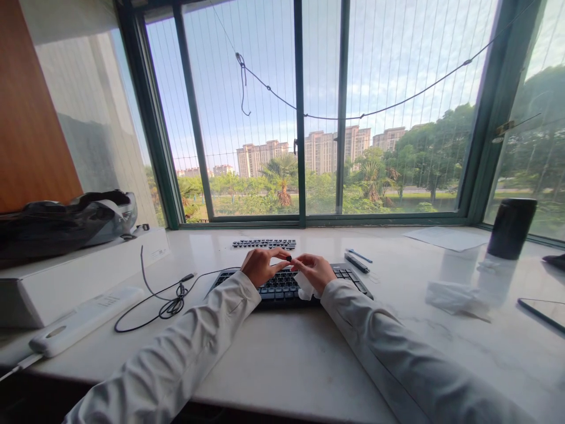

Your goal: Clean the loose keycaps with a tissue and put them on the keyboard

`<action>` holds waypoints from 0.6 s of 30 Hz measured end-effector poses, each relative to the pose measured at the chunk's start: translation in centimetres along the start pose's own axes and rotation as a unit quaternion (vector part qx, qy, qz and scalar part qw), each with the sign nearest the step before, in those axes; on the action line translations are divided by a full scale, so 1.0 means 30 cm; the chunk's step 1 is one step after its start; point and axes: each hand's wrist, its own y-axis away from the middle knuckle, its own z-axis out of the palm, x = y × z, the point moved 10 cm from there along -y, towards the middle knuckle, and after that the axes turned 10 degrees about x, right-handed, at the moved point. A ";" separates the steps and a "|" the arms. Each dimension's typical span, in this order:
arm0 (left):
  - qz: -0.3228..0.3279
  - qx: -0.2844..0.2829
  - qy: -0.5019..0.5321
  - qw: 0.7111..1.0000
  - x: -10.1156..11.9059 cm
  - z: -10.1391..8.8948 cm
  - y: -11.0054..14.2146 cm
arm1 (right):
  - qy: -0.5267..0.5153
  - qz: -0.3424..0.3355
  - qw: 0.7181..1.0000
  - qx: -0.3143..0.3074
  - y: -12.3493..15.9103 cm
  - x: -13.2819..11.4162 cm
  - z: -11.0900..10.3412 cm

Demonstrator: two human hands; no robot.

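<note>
A black keyboard [348, 275] lies on the white marble desk [282, 347] in front of the window. Both hands hover over its middle. My left hand [260, 266] pinches a small black keycap [288, 258] between thumb and fingers. My right hand [314, 272] sits close beside it, fingers curled around a white wipe [304, 287] that hangs below the palm. A row of removed black keycaps [265, 243] lies behind the keyboard. The keyboard's black cable [170, 303] coils on the desk to the left.
A white remote-like device [82, 321] and a white box [66, 277] with a dark bag [57, 221] on top stand at left. Pens [357, 259], paper [445, 238], a crumpled tissue [454, 294], a black-capped bottle [507, 235] and a phone [542, 312] lie to the right.
</note>
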 end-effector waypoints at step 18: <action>-0.087 -0.320 0.075 0.941 -0.180 0.084 0.055 | 0.309 -0.134 0.941 -0.028 0.076 -0.107 0.044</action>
